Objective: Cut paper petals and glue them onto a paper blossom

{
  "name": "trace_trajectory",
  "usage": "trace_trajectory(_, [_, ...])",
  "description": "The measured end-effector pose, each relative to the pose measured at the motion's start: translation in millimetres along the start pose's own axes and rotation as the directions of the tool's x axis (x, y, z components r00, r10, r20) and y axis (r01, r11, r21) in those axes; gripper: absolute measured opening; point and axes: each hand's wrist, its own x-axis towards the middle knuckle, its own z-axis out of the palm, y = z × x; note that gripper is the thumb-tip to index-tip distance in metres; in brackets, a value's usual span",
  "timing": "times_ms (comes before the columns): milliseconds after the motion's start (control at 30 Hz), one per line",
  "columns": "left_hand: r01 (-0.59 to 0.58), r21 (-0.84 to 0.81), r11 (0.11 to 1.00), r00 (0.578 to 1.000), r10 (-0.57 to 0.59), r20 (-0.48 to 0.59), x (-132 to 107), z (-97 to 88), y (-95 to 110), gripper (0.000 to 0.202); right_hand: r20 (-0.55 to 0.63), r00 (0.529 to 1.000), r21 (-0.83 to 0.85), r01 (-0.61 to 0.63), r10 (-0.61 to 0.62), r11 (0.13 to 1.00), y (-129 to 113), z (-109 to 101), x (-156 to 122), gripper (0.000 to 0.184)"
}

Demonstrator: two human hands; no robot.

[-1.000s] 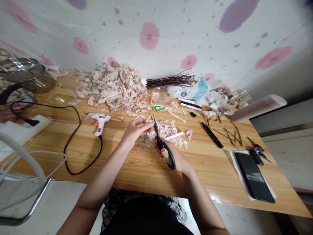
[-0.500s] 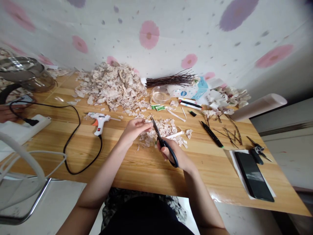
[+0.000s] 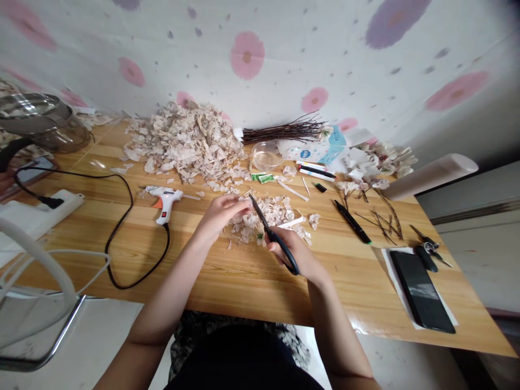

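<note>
Snipping looks to be the work in hand: the left hand (image 3: 219, 215) pinches a small pale scrap (image 3: 244, 200) between thumb and fingertips, while the right hand (image 3: 290, 252) closes round the black looped handles of a pair of scissors (image 3: 276, 241), the blades pointing up toward that scrap. The next move calls for steady fingers and a short, controlled closing of the blades at the scrap's edge. Just below the hands lies a loose pile of cut pieces (image 3: 264, 216) on the wooden surface (image 3: 244, 281). To the left, a hot glue gun (image 3: 164, 203) trails its black cord (image 3: 122, 260). Farther off sit a large heap of pale flakes (image 3: 182, 143), a bundle of dark twigs (image 3: 284, 130) and a clear bowl (image 3: 266, 156). The fingers hide part of the scrap, and how far the blades stand apart, or whether they touch it, is hard to make out.
</note>
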Motion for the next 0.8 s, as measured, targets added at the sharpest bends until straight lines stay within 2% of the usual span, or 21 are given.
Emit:
trace_trajectory(233, [-0.004,0.077,0.997,0.999,0.001,0.044,2.3,-8.0,-6.1,0.026,0.071,0.996,-0.035,0.058,-0.056,0.998,-0.1,-1.9,-2.2,0.070])
trace_trajectory(433, [-0.019,0.170,0.985,0.989,-0.007,0.150,0.5,-9.7,0.2,0.023,0.128,0.986,-0.077,0.114,-0.103,0.991,4.3,-4.2,-5.2,0.068])
trace_trajectory(600, [-0.030,0.242,0.970,0.970,-0.031,0.243,0.0,-11.2,5.6,0.023,0.142,0.987,-0.068,0.086,-0.075,0.994,2.3,-7.5,-6.1,0.069])
trace_trajectory(733, [-0.039,0.256,0.966,0.967,-0.028,0.254,0.8,-12.3,3.7,0.024,0.085,0.995,-0.051,0.066,-0.062,0.997,0.8,-8.0,-5.0,0.067])
trace_trajectory(800, [-0.048,0.243,0.969,0.976,-0.006,0.219,1.6,-10.6,-0.1,0.025,-0.033,0.999,0.039,0.024,-0.023,0.999,1.4,-4.2,-2.2,0.062])
